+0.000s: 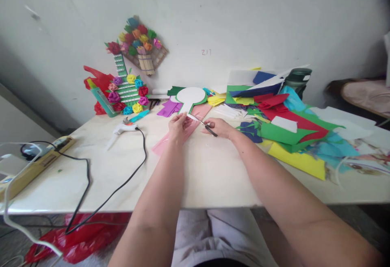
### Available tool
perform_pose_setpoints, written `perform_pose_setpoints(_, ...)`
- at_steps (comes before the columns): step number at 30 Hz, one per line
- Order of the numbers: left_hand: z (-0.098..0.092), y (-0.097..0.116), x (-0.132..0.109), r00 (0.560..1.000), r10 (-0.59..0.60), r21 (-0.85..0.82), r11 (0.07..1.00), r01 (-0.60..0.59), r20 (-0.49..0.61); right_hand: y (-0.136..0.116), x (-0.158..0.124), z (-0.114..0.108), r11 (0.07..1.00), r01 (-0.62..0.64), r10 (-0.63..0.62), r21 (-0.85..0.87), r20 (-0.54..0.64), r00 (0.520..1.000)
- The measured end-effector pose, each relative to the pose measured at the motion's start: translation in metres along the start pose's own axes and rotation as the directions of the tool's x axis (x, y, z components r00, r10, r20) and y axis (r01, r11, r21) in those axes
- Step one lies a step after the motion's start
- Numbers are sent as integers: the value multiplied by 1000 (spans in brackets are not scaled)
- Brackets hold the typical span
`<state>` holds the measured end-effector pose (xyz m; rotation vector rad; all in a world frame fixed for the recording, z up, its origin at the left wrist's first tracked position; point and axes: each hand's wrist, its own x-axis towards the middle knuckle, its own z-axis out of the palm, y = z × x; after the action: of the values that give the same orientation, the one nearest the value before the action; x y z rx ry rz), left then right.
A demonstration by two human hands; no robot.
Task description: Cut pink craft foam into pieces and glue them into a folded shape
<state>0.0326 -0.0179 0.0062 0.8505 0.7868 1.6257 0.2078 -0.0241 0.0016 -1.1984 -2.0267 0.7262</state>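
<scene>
Although the fingertips are small in this view, the left hand pinches a white paper piece near the middle of the table, and the right hand grasps scissors with its fingers curled around the dark handles. Those fingers cover part of the handles. The blades point left to the paper piece, which is perhaps a narrow strip; I cannot tell whether they are cutting into it or merely meeting it.

Just beyond the left hand lies a white-faced, green-edged paddle-shaped cutout, its near end partly covered by the fingers. A pink sheet runs diagonally beneath that hand, interrupted by the wrist.

To the left, a white glue gun rests on the table, its black cord trailing over the near edge. Farther left, a power strip is cut off by the frame. At the far right, overlapping colored papers hide the lower part of a dark green container. Below the table, a red plastic bag is partly hidden by the left forearm.
</scene>
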Motion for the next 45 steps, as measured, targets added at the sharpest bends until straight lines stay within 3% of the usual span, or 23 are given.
perform_pose_setpoints(7,-4,-1,1,999,-13,12,1000,13,35,0,-3,-6,966,12,-20,-259,-31,999)
perform_pose_setpoints(15,-6,0,2,999,-10,-1,1000,10,33,-8,-6,-12,914,-26,2,-405,-59,998)
perform_pose_setpoints(45,-7,-14,15,998,-61,-188,980,58,-10,-16,-8,-12,893,1,-46,-451,-89,995)
